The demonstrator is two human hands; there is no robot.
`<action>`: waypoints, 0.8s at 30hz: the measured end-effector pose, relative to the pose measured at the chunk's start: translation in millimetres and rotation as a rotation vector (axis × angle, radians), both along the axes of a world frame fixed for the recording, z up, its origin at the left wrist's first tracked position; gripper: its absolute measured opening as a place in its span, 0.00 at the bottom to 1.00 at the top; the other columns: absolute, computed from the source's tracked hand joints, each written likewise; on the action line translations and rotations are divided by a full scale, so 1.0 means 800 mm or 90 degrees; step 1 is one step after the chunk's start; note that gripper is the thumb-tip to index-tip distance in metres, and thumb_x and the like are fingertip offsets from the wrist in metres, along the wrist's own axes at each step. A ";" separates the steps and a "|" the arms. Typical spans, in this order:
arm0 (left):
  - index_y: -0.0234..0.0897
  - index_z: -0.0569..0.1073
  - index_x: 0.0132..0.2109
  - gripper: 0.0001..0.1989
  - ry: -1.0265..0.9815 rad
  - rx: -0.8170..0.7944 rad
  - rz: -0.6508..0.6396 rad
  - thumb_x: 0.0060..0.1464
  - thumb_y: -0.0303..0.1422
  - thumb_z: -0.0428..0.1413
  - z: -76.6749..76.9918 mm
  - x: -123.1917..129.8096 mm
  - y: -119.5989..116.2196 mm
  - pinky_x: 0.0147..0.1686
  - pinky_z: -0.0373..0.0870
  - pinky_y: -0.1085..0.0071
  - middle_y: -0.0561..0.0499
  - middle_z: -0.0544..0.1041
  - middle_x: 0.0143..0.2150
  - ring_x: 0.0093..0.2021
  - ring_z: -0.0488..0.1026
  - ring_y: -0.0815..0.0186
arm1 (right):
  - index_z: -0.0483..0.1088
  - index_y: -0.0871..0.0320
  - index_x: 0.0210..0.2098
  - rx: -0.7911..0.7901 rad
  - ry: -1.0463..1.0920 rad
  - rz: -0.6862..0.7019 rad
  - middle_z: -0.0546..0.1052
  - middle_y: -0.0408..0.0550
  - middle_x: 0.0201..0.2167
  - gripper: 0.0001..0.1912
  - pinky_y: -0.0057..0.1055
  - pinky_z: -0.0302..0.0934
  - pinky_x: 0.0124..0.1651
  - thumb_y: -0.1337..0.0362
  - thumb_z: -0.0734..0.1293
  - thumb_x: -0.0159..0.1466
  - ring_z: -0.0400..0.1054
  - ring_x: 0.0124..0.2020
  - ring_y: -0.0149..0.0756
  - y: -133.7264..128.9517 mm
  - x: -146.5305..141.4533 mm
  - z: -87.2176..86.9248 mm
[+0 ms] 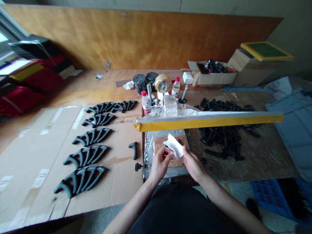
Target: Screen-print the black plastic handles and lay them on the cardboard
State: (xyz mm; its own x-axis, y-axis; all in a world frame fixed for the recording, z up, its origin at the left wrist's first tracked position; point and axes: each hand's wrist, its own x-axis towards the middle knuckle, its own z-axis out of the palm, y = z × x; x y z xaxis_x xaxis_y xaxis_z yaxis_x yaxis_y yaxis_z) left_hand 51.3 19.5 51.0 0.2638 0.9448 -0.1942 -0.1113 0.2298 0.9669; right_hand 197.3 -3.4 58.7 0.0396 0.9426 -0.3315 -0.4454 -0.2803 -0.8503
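A thin white sheet (175, 146), paper or cloth, is folded between my two hands. Its left lower edge is pinched by the closed fingers of my left hand (161, 162). My right hand (193, 163) grips the right end, thumb on top. Below them lies a brown wooden block (158, 143) on the metal base of a screen-printing stand. Just above the hands stretches a long yellow-edged frame (209, 123) seen from its side. On the cardboard to the left rest a single black curved handle (133, 150) and a black knob (138, 167).
Rows of black handles (81, 182) line the cardboard (122, 188) at left. Loose black handles (224, 139) are heaped at right. Bottles (175, 87), black tubs (140, 83) and a tape roll (163, 83) stand behind the frame. A blue crate (270, 198) sits low at right.
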 end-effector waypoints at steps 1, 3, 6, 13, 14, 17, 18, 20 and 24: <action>0.35 0.68 0.33 0.12 0.008 -0.002 0.011 0.56 0.40 0.57 -0.003 -0.003 0.000 0.34 0.65 0.74 0.54 0.70 0.29 0.31 0.67 0.70 | 0.74 0.56 0.50 -0.010 0.024 -0.012 0.75 0.51 0.54 0.29 0.46 0.54 0.64 0.42 0.67 0.60 0.64 0.59 0.48 0.001 0.002 0.003; 0.35 0.68 0.32 0.13 0.029 -0.004 0.025 0.56 0.40 0.57 -0.010 -0.008 -0.001 0.34 0.65 0.74 0.54 0.69 0.29 0.31 0.67 0.70 | 0.74 0.57 0.51 -0.015 0.061 -0.038 0.74 0.50 0.54 0.28 0.46 0.54 0.64 0.44 0.67 0.61 0.63 0.60 0.47 0.004 0.006 0.009; 0.36 0.68 0.35 0.11 0.052 -0.011 0.053 0.55 0.40 0.57 -0.017 -0.014 -0.004 0.37 0.67 0.72 0.52 0.72 0.34 0.34 0.69 0.69 | 0.73 0.58 0.51 0.009 0.115 -0.071 0.74 0.51 0.54 0.26 0.45 0.53 0.64 0.46 0.66 0.62 0.62 0.61 0.46 0.009 0.012 0.018; 0.38 0.71 0.43 0.13 0.051 -0.014 0.104 0.56 0.42 0.56 -0.016 -0.008 -0.009 0.38 0.69 0.71 0.50 0.73 0.38 0.37 0.71 0.66 | 0.72 0.56 0.52 0.011 0.236 -0.066 0.72 0.48 0.57 0.24 0.43 0.54 0.65 0.47 0.61 0.66 0.60 0.62 0.43 0.015 0.013 0.032; 0.38 0.71 0.44 0.14 0.024 -0.041 0.101 0.56 0.43 0.57 -0.014 -0.006 -0.008 0.39 0.70 0.70 0.49 0.74 0.41 0.40 0.71 0.65 | 0.72 0.56 0.53 0.009 0.249 -0.055 0.72 0.48 0.57 0.24 0.43 0.54 0.65 0.47 0.61 0.66 0.61 0.62 0.42 0.014 0.013 0.034; 0.41 0.70 0.52 0.22 -0.095 -0.178 0.104 0.53 0.44 0.59 -0.006 -0.001 -0.004 0.44 0.70 0.69 0.46 0.72 0.54 0.50 0.71 0.61 | 0.72 0.55 0.52 -0.002 0.270 -0.029 0.73 0.48 0.56 0.24 0.43 0.55 0.64 0.47 0.59 0.67 0.62 0.61 0.42 0.012 0.014 0.037; 0.43 0.69 0.55 0.24 -0.140 -0.221 0.099 0.53 0.44 0.60 -0.004 0.000 -0.003 0.44 0.71 0.68 0.46 0.71 0.57 0.51 0.71 0.60 | 0.72 0.55 0.52 -0.008 0.268 -0.027 0.74 0.48 0.55 0.24 0.43 0.56 0.64 0.47 0.59 0.67 0.62 0.61 0.42 0.011 0.014 0.037; 0.43 0.68 0.58 0.27 -0.217 -0.268 0.069 0.52 0.43 0.61 0.000 0.001 0.000 0.44 0.71 0.68 0.44 0.71 0.58 0.51 0.72 0.60 | 0.73 0.54 0.50 -0.013 0.243 -0.031 0.74 0.48 0.54 0.23 0.44 0.57 0.63 0.46 0.60 0.66 0.63 0.60 0.43 0.010 0.016 0.036; 0.35 0.73 0.48 0.21 -0.266 -0.268 0.039 0.47 0.37 0.65 -0.003 -0.001 0.004 0.41 0.70 0.70 0.45 0.77 0.44 0.40 0.74 0.65 | 0.74 0.52 0.47 0.001 0.142 -0.037 0.76 0.49 0.52 0.22 0.46 0.60 0.59 0.45 0.63 0.64 0.65 0.58 0.46 0.010 0.023 0.029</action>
